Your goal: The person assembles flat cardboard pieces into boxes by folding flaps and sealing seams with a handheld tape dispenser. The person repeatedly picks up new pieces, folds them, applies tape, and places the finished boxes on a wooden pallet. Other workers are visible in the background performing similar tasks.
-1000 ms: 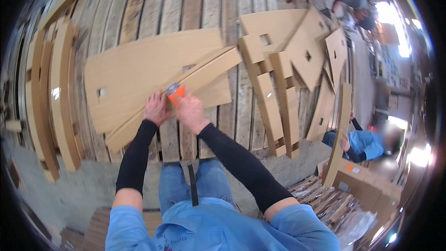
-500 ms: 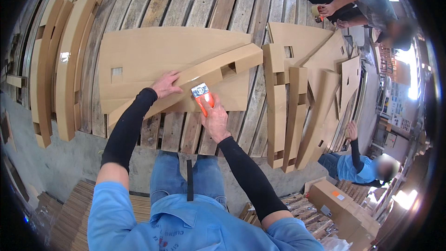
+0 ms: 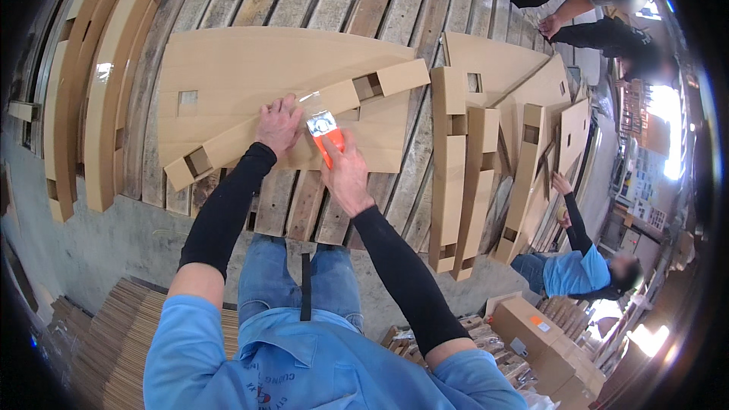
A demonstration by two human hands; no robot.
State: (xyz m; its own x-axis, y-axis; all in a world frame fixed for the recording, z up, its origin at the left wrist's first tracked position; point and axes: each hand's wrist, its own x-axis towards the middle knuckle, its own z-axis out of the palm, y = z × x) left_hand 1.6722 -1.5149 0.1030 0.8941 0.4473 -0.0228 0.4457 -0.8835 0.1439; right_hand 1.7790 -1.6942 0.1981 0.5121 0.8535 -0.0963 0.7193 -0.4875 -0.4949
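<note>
A long folded cardboard beam (image 3: pixel 239 137) with square cut-outs lies slanting across a flat cardboard panel (image 3: pixel 250 53). My left hand (image 3: pixel 279 123) is over the beam's middle, its fingers bent across it and gripping it. Just to the right, my right hand (image 3: pixel 348 178) is closed around an orange tape dispenser (image 3: pixel 326 139) with a silvery front. The dispenser's front end is at the beam, beside my left fingertips. A shiny strip of clear tape (image 3: pixel 310 99) shows on the beam above it. My right fingertips are partly hidden behind the dispenser.
Several folded beams (image 3: pixel 114 83) stand at the left on the slatted wooden table (image 3: pixel 364 0). More beams (image 3: pixel 449 159) and panels (image 3: pixel 486 53) lie at the right. Two people (image 3: pixel 573 258) (image 3: pixel 585 0) work beyond. Cardboard stacks (image 3: pixel 129 349) and boxes (image 3: pixel 531 334) lie below.
The beam has been rolled over, so cut-outs now face up near both ends. My left hand moved right and bent its fingers over it. The dispenser shifted slightly left and up.
</note>
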